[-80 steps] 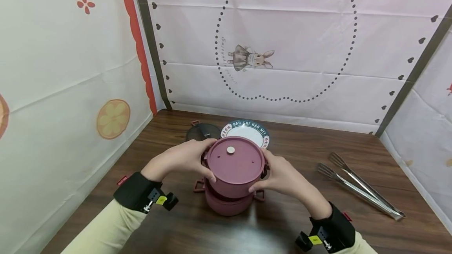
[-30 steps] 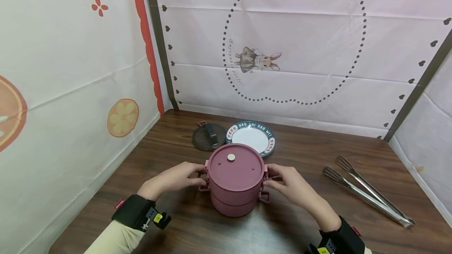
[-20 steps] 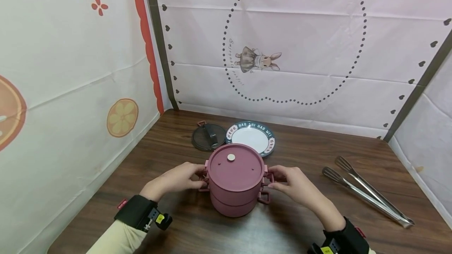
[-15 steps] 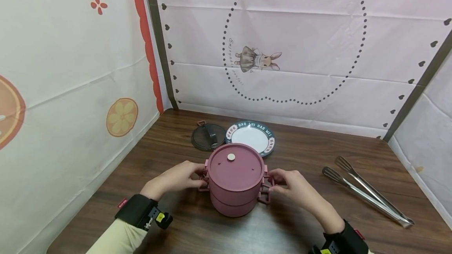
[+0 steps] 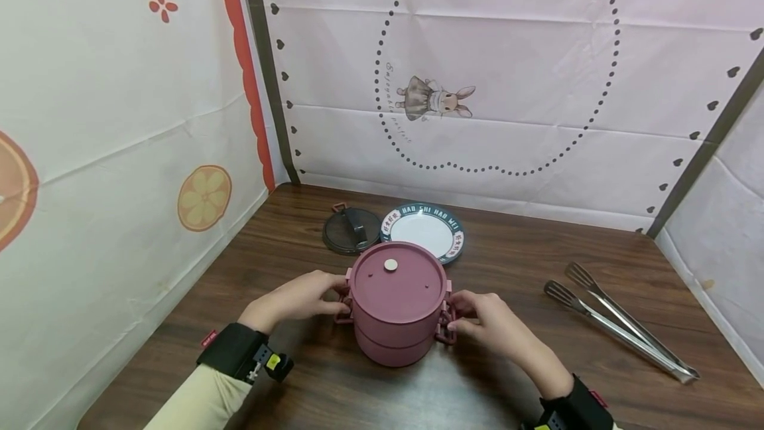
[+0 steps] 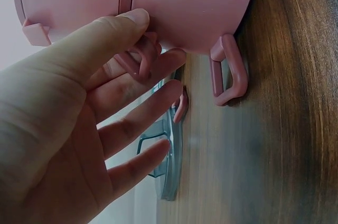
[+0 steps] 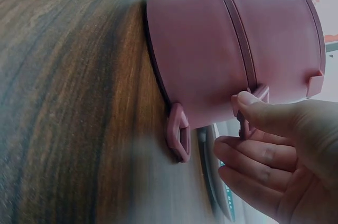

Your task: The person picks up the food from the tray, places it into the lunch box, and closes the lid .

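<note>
The pink box (image 5: 396, 304) stands on the table (image 5: 513, 350) as 2 tiers, 1 seated squarely on the other, directly between the 2 hands. The left hand (image 5: 298, 298) is at the box's left side, thumb against the wall and fingers (image 6: 138, 63) curled round a latch (image 6: 134, 65) at the seam; another latch (image 6: 228, 73) nearer the table hangs loose beside those fingers. The right hand (image 5: 492, 320) is at the box's right side, thumb and forefinger (image 7: 264, 113) pinching the clasp (image 7: 248, 110) at the seam, with a lower clasp (image 7: 178, 131) hanging free just past its fingertips. So both hands are closed on small side fittings, not on the box body. Judging from this, the stacking looks done: the tiers are aligned and the top is capped. What seems left is fastening the side latches, since at least 1 on each side hangs unhooked; whether the pinched ones are already snapped cannot be told. Beyond the hands lie a dark lid (image 5: 351, 231) and a plate (image 5: 425, 229), touching or nearly so, and well off to the right of the right hand lie tongs (image 5: 615, 320).
</note>
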A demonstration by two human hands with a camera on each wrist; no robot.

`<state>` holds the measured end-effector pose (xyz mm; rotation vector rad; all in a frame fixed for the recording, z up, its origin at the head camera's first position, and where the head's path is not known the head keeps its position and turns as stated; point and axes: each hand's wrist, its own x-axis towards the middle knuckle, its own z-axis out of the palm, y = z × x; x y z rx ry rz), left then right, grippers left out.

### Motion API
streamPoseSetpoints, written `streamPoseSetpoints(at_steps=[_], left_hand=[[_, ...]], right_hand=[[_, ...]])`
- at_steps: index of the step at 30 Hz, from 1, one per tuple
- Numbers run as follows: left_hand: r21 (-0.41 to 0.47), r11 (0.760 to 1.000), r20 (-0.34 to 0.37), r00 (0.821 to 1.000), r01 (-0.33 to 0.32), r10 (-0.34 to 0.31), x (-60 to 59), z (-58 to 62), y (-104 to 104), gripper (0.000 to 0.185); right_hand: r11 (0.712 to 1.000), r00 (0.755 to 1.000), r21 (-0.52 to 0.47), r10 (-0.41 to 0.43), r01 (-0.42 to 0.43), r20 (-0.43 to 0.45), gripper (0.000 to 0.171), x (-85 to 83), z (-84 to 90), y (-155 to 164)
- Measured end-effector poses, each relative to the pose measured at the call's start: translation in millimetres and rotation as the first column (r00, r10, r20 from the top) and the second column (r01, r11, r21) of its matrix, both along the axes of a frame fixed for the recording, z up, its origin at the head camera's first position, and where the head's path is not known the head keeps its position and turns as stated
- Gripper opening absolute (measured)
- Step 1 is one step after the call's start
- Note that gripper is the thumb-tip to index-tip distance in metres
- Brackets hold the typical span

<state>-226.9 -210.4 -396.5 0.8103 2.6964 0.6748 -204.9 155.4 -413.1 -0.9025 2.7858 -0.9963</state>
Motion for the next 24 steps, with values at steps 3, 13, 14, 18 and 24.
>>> streamPoseSetpoints(at_steps=[3,13,14,18,24], left_hand=[[0.003,1.0,0.001,1.0,0.01,-0.01,-0.7,-0.4,0.2,0.033],[-0.052,0.998,-0.038,0.998,0.038,-0.04,8.4,4.0,3.7,0.025],[-0.056,0.998,-0.04,0.998,0.038,-0.04,9.0,4.4,4.0,0.024],[-0.051,0.998,-0.039,0.998,0.038,-0.04,10.4,6.0,4.3,0.025],[-0.032,0.999,-0.037,0.999,0.031,-0.032,12.6,5.8,2.7,0.041]], right_hand=[[1.0,1.0,0.002,-0.009,0.009,-0.006,0.032,0.2,-1.4,-0.5],[1.0,1.0,-0.008,0.009,-0.009,0.017,0.032,-3.1,-0.4,1.3],[1.0,1.0,-0.009,0.013,-0.013,0.017,0.031,-3.4,-0.1,1.5],[1.0,1.0,0.01,0.024,-0.024,-0.005,0.032,-3.8,1.3,1.6],[0.999,0.999,0.045,0.028,-0.027,-0.027,0.031,-3.3,3.5,0.6]])
